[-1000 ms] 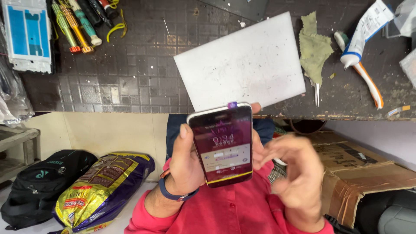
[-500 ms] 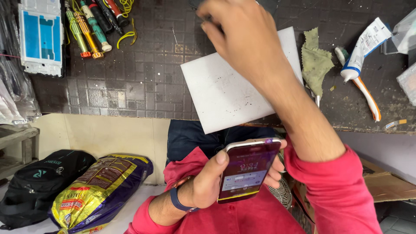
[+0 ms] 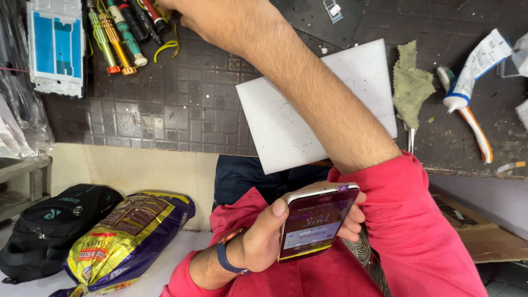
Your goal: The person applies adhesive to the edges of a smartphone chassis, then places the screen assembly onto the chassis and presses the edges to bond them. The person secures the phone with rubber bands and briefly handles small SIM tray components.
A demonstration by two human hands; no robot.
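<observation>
Left hand (image 3: 264,242) clasped around phone (image 3: 316,225); right hand (image 3: 220,19) curled near screwdrivers (image 3: 124,33), grip unclear.

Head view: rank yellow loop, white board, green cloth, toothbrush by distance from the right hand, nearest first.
From the right hand:
1. Yellow loop, just left of it, below.
2. White board, under the forearm.
3. Green cloth, right of the board.
4. Toothbrush, far right.

A slim, silver-edged smartphone (image 3: 316,223) with a lit purple screen is being gripped at its edges, tilted face-up, low over the red-shirted lap.
</observation>
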